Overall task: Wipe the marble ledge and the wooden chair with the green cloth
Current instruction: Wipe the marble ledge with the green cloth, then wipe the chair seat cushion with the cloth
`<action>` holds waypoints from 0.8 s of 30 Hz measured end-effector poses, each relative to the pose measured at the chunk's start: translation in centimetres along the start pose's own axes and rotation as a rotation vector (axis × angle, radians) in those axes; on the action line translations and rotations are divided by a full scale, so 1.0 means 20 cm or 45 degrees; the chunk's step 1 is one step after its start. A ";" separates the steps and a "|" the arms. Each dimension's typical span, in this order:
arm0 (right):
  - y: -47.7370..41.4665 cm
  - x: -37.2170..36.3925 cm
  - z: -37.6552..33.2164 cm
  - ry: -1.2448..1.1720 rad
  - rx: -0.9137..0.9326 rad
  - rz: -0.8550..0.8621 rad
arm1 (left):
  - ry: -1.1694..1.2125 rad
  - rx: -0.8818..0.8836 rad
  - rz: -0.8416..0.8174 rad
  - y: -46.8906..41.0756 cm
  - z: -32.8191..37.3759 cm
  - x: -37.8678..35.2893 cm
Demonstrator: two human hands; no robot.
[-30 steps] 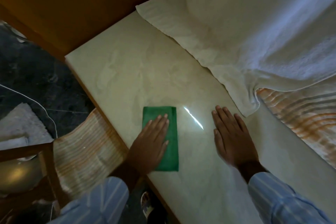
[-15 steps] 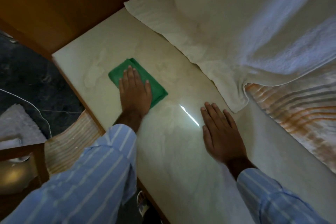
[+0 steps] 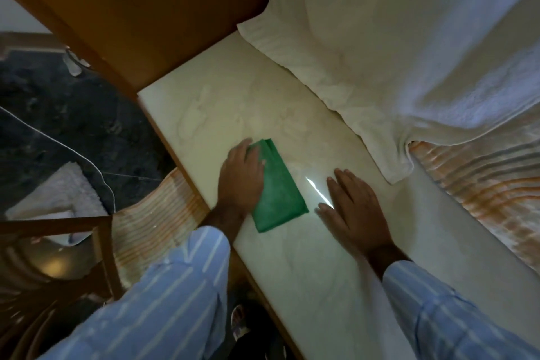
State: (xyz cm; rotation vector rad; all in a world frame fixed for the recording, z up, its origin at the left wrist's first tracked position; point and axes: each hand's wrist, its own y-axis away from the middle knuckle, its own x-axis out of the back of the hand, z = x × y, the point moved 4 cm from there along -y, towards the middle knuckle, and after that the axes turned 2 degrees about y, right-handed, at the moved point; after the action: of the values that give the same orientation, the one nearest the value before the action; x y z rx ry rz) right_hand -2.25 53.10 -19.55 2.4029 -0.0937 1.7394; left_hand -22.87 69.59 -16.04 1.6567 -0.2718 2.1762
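On the marble ledge (image 3: 210, 114), left hand (image 3: 241, 181) fingers lie flat, half-hiding the green cloth (image 3: 277, 193); right hand (image 3: 355, 210) splayed, empty.

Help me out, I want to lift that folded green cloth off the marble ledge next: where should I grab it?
Probably pinch the folded green cloth at its bare near corner, coming from the front edge of the marble ledge. It lies flat; the left hand presses its far left part, and the right hand rests beside it.

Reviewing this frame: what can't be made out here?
Head view only:
- Part of the green cloth: covered by the left hand.
- Marble ledge along its far side: under the white towel.
- Wooden chair: cut off by the left edge, dark.
- Right hand: motion-blurred fingertips.
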 end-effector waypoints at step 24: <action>-0.41 -0.11 -1.12 -0.389 -0.156 -0.505 | 1.249 0.482 0.174 0.46 -0.99 0.15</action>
State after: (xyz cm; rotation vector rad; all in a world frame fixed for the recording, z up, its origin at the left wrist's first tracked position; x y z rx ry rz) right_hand -22.75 64.94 -15.60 2.3753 0.2172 1.1585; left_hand -44.69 69.42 -18.08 0.5329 0.3320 2.9630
